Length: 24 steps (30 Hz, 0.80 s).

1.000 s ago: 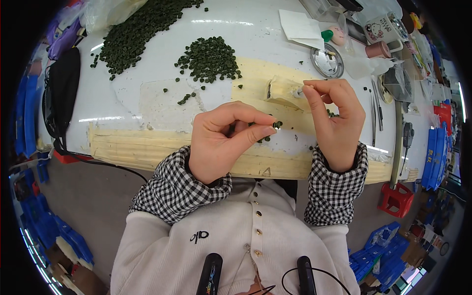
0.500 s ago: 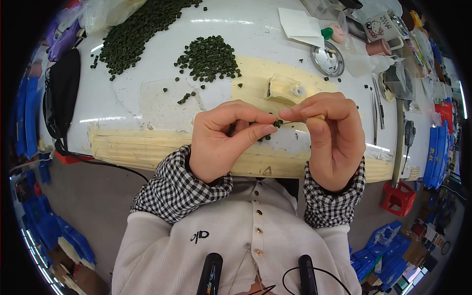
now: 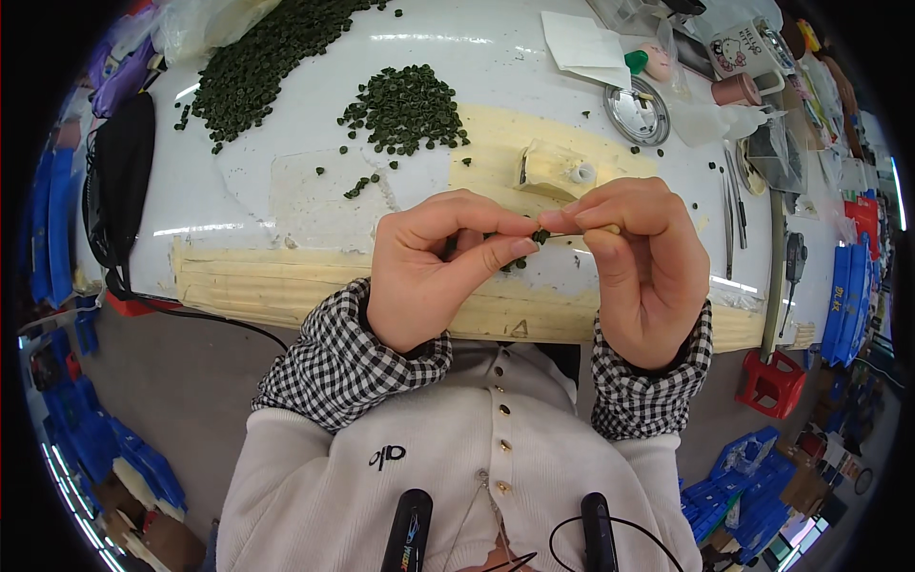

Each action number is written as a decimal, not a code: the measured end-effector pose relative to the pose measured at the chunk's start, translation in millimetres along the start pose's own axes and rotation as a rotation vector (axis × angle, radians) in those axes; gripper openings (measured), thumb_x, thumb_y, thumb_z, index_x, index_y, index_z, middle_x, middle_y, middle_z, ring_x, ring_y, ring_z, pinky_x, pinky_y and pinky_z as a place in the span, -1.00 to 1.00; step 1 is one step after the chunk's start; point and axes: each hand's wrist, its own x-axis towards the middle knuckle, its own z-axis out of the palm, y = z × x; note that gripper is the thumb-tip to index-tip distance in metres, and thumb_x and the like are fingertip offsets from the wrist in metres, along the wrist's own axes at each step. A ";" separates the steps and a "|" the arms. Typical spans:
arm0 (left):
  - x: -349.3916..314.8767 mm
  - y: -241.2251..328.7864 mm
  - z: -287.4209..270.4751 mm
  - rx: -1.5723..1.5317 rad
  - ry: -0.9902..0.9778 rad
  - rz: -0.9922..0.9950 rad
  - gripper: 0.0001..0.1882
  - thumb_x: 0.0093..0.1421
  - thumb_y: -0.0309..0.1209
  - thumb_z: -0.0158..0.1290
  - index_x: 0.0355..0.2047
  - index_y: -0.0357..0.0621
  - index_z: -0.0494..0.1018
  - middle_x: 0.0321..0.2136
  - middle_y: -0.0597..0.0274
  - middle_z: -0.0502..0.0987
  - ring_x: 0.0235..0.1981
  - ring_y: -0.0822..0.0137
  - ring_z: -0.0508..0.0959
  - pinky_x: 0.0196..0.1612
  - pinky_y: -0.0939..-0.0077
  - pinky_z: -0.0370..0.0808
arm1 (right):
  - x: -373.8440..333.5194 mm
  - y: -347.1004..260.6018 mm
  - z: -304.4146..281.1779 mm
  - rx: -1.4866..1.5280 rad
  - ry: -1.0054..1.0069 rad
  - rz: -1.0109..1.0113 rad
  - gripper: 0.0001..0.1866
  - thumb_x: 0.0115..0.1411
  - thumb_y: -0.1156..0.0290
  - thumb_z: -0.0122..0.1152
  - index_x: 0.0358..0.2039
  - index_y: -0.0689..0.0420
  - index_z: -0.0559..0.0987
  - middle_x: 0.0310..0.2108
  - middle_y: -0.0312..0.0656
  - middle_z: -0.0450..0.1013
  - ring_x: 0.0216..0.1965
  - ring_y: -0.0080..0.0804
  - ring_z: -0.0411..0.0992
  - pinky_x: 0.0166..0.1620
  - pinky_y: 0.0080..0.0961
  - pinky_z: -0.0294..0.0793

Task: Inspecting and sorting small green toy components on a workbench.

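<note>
My left hand [image 3: 426, 265] is closed in a pinch, its thumb and forefinger holding a small dark green piece [image 3: 541, 236] at the fingertips. Facing it, my right hand [image 3: 653, 262] grips a thin, rod-like tool [image 3: 567, 234], whose end meets that piece. Its tip is too small to make out. A few more green pieces [image 3: 518, 265] lie on the table beneath the left fingertips, partly hidden by them. Just beyond the hands sits a yellowish tape-covered block [image 3: 545, 173] with a white ring-shaped part on it.
A small heap of green pieces [image 3: 405, 110] lies beyond my left hand, with a larger heap [image 3: 250, 81] farther left. At the right are a round metal dish [image 3: 637, 116], tweezers [image 3: 730, 214], a mug [image 3: 742, 50] and white paper [image 3: 586, 46]. Yellow tape [image 3: 276, 281] covers the near edge.
Both hands keep almost the same place and grip. The thin tool and the right fingers have shifted very slightly against the green piece.
</note>
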 end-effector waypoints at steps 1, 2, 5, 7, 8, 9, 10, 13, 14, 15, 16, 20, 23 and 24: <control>0.1 0.1 -0.1 0.000 -0.001 0.001 -0.83 0.04 -0.70 0.10 -0.32 -0.32 0.50 -0.42 0.20 0.52 -0.46 0.52 0.40 -0.39 0.66 0.33 | -0.1 0.0 0.0 0.000 0.000 0.000 -0.91 0.08 0.64 0.16 -0.38 0.29 0.47 -0.42 -0.10 0.46 -0.42 -0.34 0.44 -0.34 -0.55 0.44; 0.2 0.1 -0.2 0.001 -0.002 0.001 -0.83 0.04 -0.70 0.10 -0.31 -0.32 0.50 -0.42 0.20 0.52 -0.46 0.53 0.39 -0.39 0.66 0.32 | -0.2 0.6 -0.2 0.000 -0.001 -0.002 -0.91 0.08 0.64 0.16 -0.38 0.29 0.47 -0.42 -0.10 0.46 -0.42 -0.34 0.44 -0.34 -0.55 0.44; 0.5 0.1 0.0 -0.007 -0.001 0.002 -0.83 0.04 -0.70 0.10 -0.31 -0.32 0.51 -0.43 0.22 0.51 -0.47 0.54 0.38 -0.39 0.67 0.32 | -0.1 0.3 -0.4 0.006 0.003 0.009 -0.91 0.08 0.63 0.17 -0.38 0.29 0.47 -0.42 -0.10 0.46 -0.42 -0.34 0.44 -0.34 -0.55 0.44; 0.5 0.1 0.1 -0.011 0.005 0.000 -0.83 0.04 -0.70 0.10 -0.31 -0.32 0.51 -0.43 0.22 0.51 -0.48 0.54 0.37 -0.40 0.67 0.31 | 0.4 -0.2 -0.2 0.011 0.003 0.017 -0.91 0.08 0.63 0.17 -0.38 0.29 0.47 -0.42 -0.10 0.46 -0.42 -0.34 0.44 -0.34 -0.54 0.44; 0.3 -0.3 0.3 -0.012 0.010 -0.002 -0.83 0.04 -0.70 0.10 -0.31 -0.31 0.51 -0.43 0.22 0.51 -0.48 0.55 0.37 -0.40 0.68 0.31 | 0.4 -0.1 0.0 0.012 0.000 0.018 -0.91 0.07 0.63 0.17 -0.38 0.29 0.47 -0.42 -0.09 0.46 -0.41 -0.34 0.44 -0.33 -0.54 0.44; 0.1 -0.6 0.4 -0.012 0.015 -0.004 -0.83 0.04 -0.70 0.11 -0.31 -0.31 0.51 -0.43 0.22 0.51 -0.48 0.55 0.37 -0.40 0.68 0.31 | 0.5 0.2 -0.1 0.014 -0.005 0.012 -0.92 0.08 0.63 0.16 -0.38 0.29 0.47 -0.41 -0.09 0.46 -0.41 -0.34 0.44 -0.33 -0.54 0.44; -0.1 -0.5 0.4 -0.012 0.016 -0.005 -0.83 0.04 -0.70 0.11 -0.32 -0.31 0.51 -0.43 0.22 0.51 -0.48 0.55 0.37 -0.40 0.68 0.31 | 0.6 0.6 -0.1 0.017 -0.010 0.006 -0.92 0.09 0.62 0.15 -0.37 0.29 0.46 -0.41 -0.09 0.46 -0.40 -0.34 0.44 -0.33 -0.55 0.44; 0.0 1.0 0.5 -0.003 0.017 -0.009 -0.83 0.03 -0.70 0.11 -0.32 -0.31 0.51 -0.43 0.22 0.51 -0.48 0.55 0.37 -0.40 0.69 0.31 | 0.6 2.0 -3.4 0.029 0.012 -0.016 -0.93 0.16 0.59 0.08 -0.33 0.30 0.44 -0.39 -0.10 0.45 -0.37 -0.38 0.44 -0.30 -0.57 0.44; 0.4 1.7 0.7 0.006 0.017 -0.012 -0.83 0.03 -0.70 0.11 -0.32 -0.32 0.51 -0.43 0.22 0.51 -0.48 0.55 0.37 -0.40 0.69 0.31 | 0.0 2.9 -7.0 0.034 0.048 -0.011 -0.93 0.19 0.58 0.05 -0.31 0.30 0.43 -0.37 -0.11 0.45 -0.36 -0.40 0.45 -0.28 -0.59 0.44; 0.6 1.9 0.8 0.015 0.016 -0.014 -0.83 0.03 -0.70 0.11 -0.33 -0.32 0.51 -0.43 0.22 0.51 -0.48 0.55 0.37 -0.40 0.69 0.31 | -0.6 3.8 -10.3 0.038 0.085 -0.007 -0.92 0.22 0.56 0.01 -0.29 0.30 0.41 -0.36 -0.12 0.44 -0.34 -0.43 0.45 -0.27 -0.60 0.44; 0.6 1.5 0.9 0.015 0.017 -0.018 -0.83 0.03 -0.71 0.11 -0.33 -0.32 0.51 -0.43 0.22 0.51 -0.49 0.55 0.37 -0.41 0.70 0.31 | -0.8 4.1 -11.8 0.042 0.122 -0.002 -0.90 0.25 0.55 -0.02 -0.27 0.31 0.40 -0.35 -0.13 0.43 -0.32 -0.45 0.45 -0.25 -0.62 0.44; 0.5 2.0 2.1 0.016 0.032 -0.018 -0.83 0.02 -0.71 0.11 -0.34 -0.33 0.51 -0.45 0.23 0.50 -0.51 0.55 0.36 -0.42 0.70 0.31 | 3.6 6.9 -14.1 -0.186 0.290 0.044 -0.94 0.17 0.58 0.08 -0.37 0.31 0.44 -0.41 -0.15 0.43 -0.38 -0.42 0.44 -0.29 -0.59 0.42; 0.0 1.7 1.6 0.018 0.047 -0.011 -0.83 0.02 -0.72 0.11 -0.34 -0.33 0.51 -0.47 0.25 0.48 -0.52 0.56 0.34 -0.43 0.71 0.30 | 7.6 21.8 -16.3 -0.467 0.227 -0.053 -0.95 0.09 0.60 0.16 -0.42 0.29 0.47 -0.45 -0.14 0.42 -0.41 -0.33 0.43 -0.31 -0.54 0.41; 0.4 2.2 1.9 0.020 0.048 -0.009 -0.83 0.02 -0.72 0.11 -0.34 -0.33 0.51 -0.48 0.26 0.48 -0.52 0.56 0.34 -0.43 0.71 0.30 | 9.7 22.6 -16.1 -0.513 0.195 -0.078 -0.94 0.06 0.61 0.18 -0.43 0.28 0.48 -0.45 -0.13 0.42 -0.42 -0.29 0.42 -0.32 -0.52 0.40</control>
